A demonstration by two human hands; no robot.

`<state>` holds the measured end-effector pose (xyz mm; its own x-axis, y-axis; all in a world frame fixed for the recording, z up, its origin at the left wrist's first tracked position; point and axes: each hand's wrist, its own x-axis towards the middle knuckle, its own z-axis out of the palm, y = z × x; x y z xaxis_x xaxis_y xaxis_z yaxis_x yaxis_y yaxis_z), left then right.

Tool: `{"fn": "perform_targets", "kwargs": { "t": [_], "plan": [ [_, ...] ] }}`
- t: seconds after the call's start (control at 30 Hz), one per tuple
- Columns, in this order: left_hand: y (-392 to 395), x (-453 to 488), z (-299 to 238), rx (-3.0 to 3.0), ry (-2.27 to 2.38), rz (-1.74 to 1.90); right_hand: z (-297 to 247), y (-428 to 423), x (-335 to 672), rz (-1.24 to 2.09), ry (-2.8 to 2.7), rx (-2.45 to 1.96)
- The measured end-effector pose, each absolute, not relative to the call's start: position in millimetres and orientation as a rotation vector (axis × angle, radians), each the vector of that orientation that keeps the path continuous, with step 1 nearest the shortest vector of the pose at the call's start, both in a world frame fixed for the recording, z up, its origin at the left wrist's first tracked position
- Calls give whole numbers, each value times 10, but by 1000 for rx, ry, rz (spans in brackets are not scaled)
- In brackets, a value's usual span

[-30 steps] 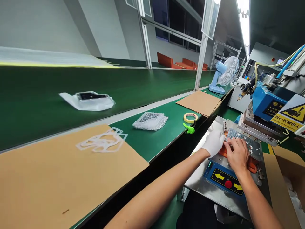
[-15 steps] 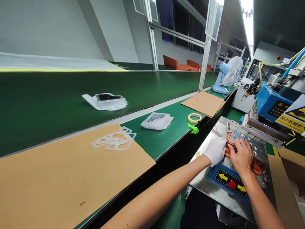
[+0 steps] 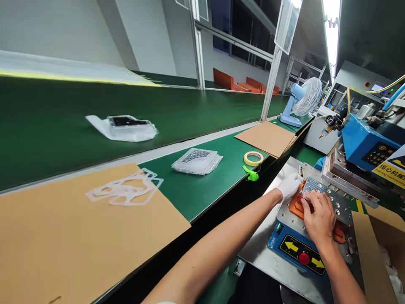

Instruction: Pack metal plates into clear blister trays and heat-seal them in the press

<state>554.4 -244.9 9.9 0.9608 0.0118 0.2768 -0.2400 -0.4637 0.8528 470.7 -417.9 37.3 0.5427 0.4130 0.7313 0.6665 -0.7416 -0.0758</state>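
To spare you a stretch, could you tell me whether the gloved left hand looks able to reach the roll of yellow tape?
Probably yes: the gloved left hand is near the roll of yellow tape; only a small green plastic item lies beside it.

The right hand [image 3: 319, 219] covers part of the orange fixture [image 3: 295, 207] — what lies beneath is hidden.

Masking tape [image 3: 253, 153] lies on the green workbench [image 3: 196, 194].

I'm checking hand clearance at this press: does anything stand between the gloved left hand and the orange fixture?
Nothing visible does: the white-gloved left hand sits right at the orange fixture. The bare right hand rests on the perforated metal plate beside it, not between them.
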Motion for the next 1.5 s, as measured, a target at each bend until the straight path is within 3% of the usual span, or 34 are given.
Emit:
{"fn": "perform_targets", "kwargs": {
  "t": [0.5,0.9,1.13,1.27,1.37,1.5],
  "plan": [
    [-2404,5507,281,2291,-32,406,336,-4157,4688,-1032,-852,-2461],
    [-2329,5257,183,2227,-671,510,307,-4146,4714,-1034,-863,-2448],
    [-2308,4807,50,2131,-277,406,438,-4486,4409,-907,-956,-2350],
    [-2215,4172,-413,1966,53,336,53,-5176,3986,-1025,-364,-2139],
    [-2322,3722,-760,1923,142,261,-509,-5580,3730,-751,56,-1983],
    [-2715,3386,-893,1931,179,224,-1122,-5610,3555,-389,131,-1855]
  ]
}}
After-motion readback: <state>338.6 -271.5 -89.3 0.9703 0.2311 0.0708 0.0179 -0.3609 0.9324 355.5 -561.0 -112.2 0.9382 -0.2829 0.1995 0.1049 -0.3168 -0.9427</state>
